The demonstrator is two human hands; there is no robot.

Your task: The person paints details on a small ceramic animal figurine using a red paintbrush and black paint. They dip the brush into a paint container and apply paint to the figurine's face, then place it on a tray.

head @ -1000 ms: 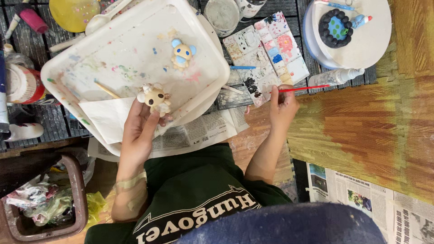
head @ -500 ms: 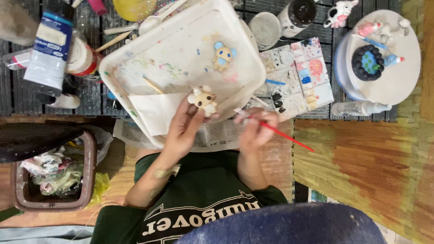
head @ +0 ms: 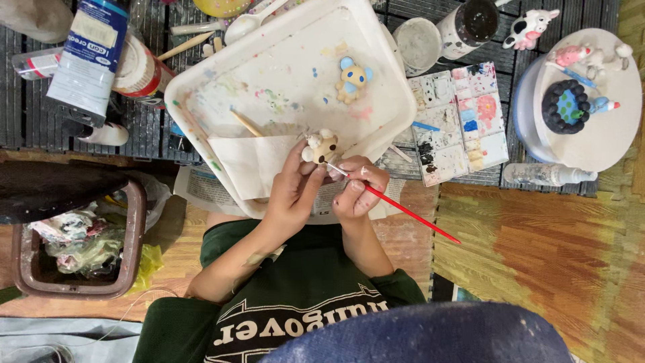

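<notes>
— Over the white tray (head: 201,81), what is held?
— A small cream figurine (head: 321,146) is pinched in the left hand (head: 292,191); a red paintbrush (head: 403,210) is gripped by the right hand (head: 357,191).
— How should it be handled?
— Likely light, rigid, fragile; best gripped by the body.
</notes>
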